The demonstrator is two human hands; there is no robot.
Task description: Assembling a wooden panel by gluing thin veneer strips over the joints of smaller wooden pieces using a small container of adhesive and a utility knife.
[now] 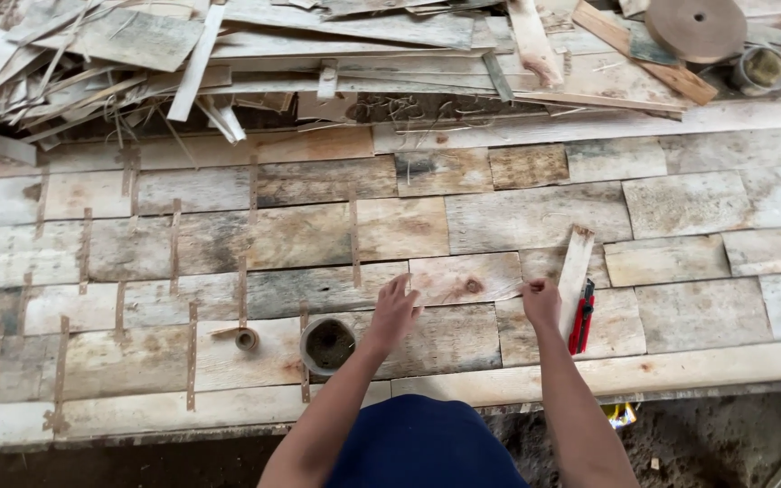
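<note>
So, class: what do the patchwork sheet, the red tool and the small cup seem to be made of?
Patchwork sheet: thin raw wood veneer, matt, with visible grain and knots.
Red tool: probably plastic casing, smooth red and black.
Small cup: unclear, perhaps a tin, grimy inside.

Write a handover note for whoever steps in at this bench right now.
Left hand: open, fingers spread on the veneer sheets.
Right hand: closed, pinching at a seam.
Beside it: loose wood strip, red utility knife. Near left hand: small pot, tape roll.
Done: left-side seams carry tape strips.
Left: right-side seams show no tape.
</note>
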